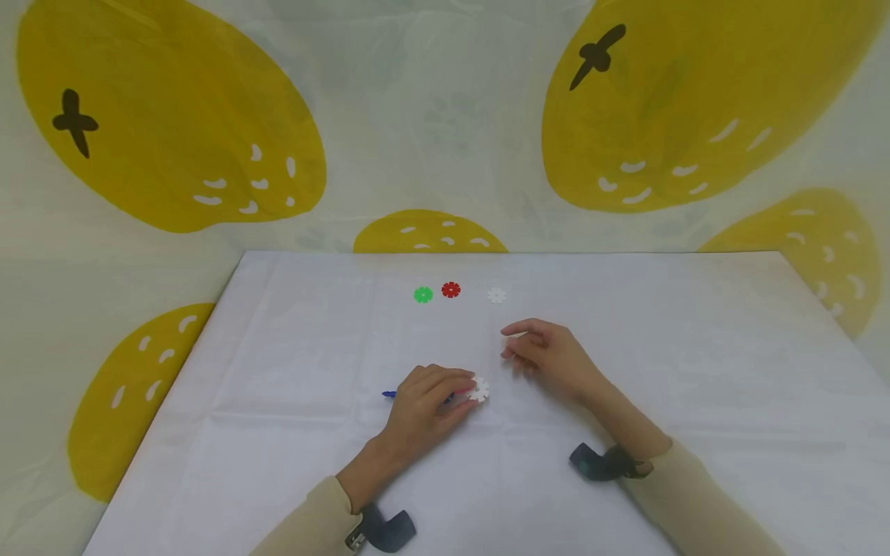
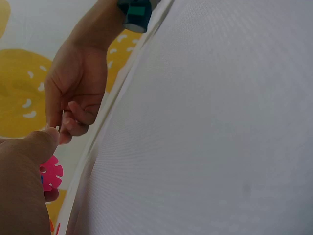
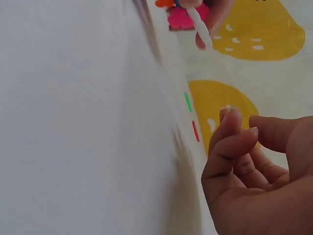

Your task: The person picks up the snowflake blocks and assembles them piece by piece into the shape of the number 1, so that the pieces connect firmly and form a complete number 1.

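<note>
Several notched plastic discs joined together are held in my left hand, pinched between thumb and fingers. A white disc stands at the right end of this piece, and a blue disc shows edge-on past the back of the hand. In the right wrist view a pink disc and an orange disc belong to it too; the fingers hide the rest. My right hand hovers to the right, apart from the piece, with fingers loosely bent and nothing visible in them.
Toward the far side of the white-covered table lie a green disc, a red disc and a loose white disc. Behind the table hangs a pale cloth with large yellow fruit shapes.
</note>
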The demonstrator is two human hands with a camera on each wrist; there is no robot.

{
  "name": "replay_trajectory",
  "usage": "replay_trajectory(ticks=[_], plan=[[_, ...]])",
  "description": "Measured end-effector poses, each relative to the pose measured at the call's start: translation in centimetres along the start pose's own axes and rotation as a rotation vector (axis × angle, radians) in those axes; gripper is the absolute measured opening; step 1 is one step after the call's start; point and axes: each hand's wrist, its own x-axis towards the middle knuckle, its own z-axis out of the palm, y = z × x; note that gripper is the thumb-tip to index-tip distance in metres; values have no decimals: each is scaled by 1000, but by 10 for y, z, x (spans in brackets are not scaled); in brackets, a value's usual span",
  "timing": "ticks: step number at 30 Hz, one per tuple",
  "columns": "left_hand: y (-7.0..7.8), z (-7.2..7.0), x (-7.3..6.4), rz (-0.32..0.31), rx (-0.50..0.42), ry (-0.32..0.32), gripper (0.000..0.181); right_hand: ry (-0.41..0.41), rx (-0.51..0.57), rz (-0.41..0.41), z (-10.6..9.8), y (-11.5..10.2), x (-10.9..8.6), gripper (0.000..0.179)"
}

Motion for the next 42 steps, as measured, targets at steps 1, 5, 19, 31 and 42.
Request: replay_trajectory(ticks=[1, 5, 19, 31, 42], plan=[[0, 0, 0, -1, 0, 0, 31, 19, 4, -13, -2, 0, 3, 25], [0, 0, 1, -3, 3, -4, 30, 110, 1, -37, -6, 1, 18, 25], [2, 1, 1, 12, -10, 22, 28, 289, -118, -10, -5, 4, 60, 25], [2, -1, 1, 14, 11, 12, 29, 313, -217, 35, -2, 6, 78, 28], [2, -1, 0, 3, 23, 8, 31, 340, -324, 23, 6, 9, 85, 30]])
